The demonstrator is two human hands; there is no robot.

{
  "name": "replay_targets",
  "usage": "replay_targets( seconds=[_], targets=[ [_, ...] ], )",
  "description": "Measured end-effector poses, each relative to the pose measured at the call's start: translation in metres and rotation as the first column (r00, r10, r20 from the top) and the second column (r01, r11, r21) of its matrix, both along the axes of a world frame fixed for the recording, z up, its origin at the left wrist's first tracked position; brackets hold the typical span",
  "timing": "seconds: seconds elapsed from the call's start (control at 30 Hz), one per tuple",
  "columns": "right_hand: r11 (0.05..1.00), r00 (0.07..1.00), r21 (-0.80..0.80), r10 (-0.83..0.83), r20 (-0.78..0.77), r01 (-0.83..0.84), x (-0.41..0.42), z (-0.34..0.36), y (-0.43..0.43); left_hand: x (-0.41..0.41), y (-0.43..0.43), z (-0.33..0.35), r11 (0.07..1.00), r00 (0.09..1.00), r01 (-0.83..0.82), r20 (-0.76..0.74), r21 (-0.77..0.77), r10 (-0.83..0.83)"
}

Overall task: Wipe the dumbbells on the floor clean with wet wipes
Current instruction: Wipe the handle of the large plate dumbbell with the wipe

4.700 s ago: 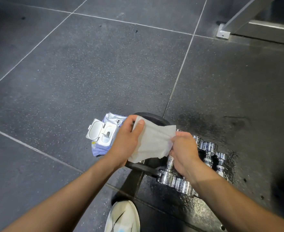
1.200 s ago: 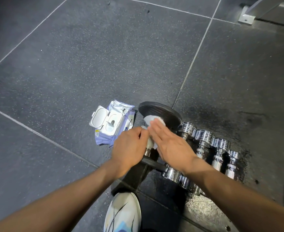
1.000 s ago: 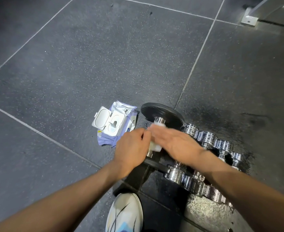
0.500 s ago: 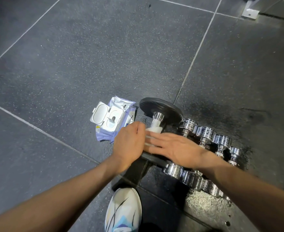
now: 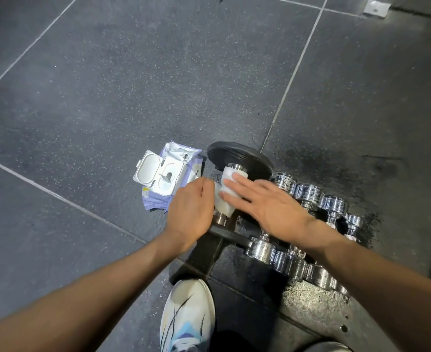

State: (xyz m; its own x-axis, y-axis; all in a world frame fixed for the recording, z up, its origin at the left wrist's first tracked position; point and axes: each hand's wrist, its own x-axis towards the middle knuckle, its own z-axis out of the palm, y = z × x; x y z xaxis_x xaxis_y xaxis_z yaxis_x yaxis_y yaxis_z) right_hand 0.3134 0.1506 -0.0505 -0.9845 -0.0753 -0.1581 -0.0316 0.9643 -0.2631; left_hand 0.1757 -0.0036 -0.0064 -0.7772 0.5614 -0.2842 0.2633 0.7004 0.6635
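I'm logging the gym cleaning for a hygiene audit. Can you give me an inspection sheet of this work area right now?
Surface: dark speckled floor tiles, wet around the chrome dumbbells.
Job's things: wet wipe wrapped round the handle of the black-plate dumbbell; chrome dumbbells in a row beside it; wipes pack, lid open.
Clutter: nothing seen.
Grippers: left hand grips the wet wipe; right hand presses it with straight fingers.
Cables: nothing seen.
Surroundings: white shoe; metal foot top right.

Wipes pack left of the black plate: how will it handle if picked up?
Wipes pack: crinkled film suggests it's soft and will likely sag. Its hinged lid stands open, so it may flap. Probably light; it looks flattened.
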Motion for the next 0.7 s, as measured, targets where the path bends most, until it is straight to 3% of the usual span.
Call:
replay_targets(
  seconds=[0.1, 0.27, 0.4, 0.57, 0.7],
  targets=[
    [0.98, 0.981, -0.062, 0.19, 0.038, -0.187, 0.006, -0.001, -0.012, -0.002, -0.001, -0.001, 1.0, 1.0, -0.017, 0.0, 0.001, 0.017],
    [0.999, 0.999, 0.024, -0.025, 0.024, 0.025, 0.001, 0.0, 0.005, -0.003, -0.001, -0.002, 1.0, 1.0, -0.021, 0.022, 0.003, 0.021],
    [0.982, 0.979, -0.05, 0.188, 0.081, -0.184, 0.006, 0.005, -0.011, -0.004, -0.001, -0.002, 0.999, 0.999, -0.034, 0.014, 0.0, 0.034],
    [0.996, 0.997, 0.052, -0.075, -0.008, 0.076, -0.003, -0.001, 0.0, -0.003, -0.002, -0.003, 1.0, 0.999, -0.028, 0.026, 0.005, 0.028],
    [0.981, 0.981, -0.062, 0.186, 0.048, -0.182, 0.004, -0.002, -0.015, -0.004, -0.002, -0.003, 0.999, 0.999, -0.037, 0.012, 0.007, 0.037]
  ],
)
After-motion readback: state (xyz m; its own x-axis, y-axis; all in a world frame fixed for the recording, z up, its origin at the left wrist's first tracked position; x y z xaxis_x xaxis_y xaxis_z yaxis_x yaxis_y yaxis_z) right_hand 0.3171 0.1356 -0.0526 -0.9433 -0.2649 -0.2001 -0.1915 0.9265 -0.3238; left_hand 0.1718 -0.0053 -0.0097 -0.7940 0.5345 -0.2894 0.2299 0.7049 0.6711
